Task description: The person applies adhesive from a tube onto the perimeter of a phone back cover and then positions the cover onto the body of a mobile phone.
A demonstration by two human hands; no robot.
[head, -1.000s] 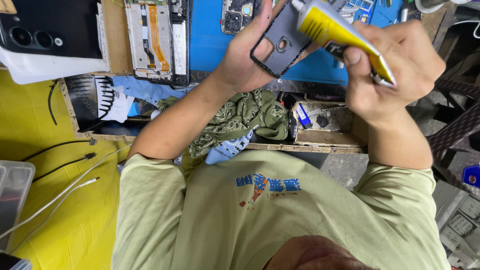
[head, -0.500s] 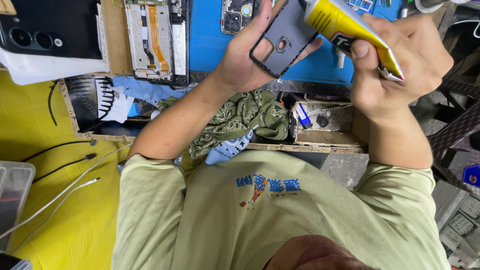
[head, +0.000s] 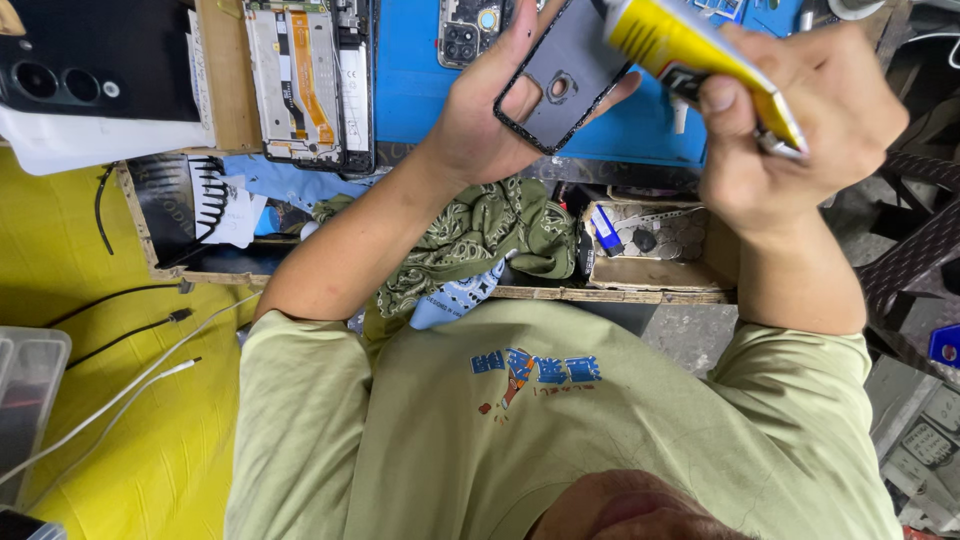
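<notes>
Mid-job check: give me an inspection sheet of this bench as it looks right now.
Surface: blue mat on a bench; yellow top on one side.
Job's things: grey phone back cover; yellow tube tilted beside it.
Clutter: opened phone, camera-side phone part, black phone, green patterned cloth, wooden tray of small parts.
Grippers: left hand holds the cover; right hand grips the tube.
Cables: white cable, black cables on the yellow top.
Surroundings: clear plastic box; grey floor.
</notes>
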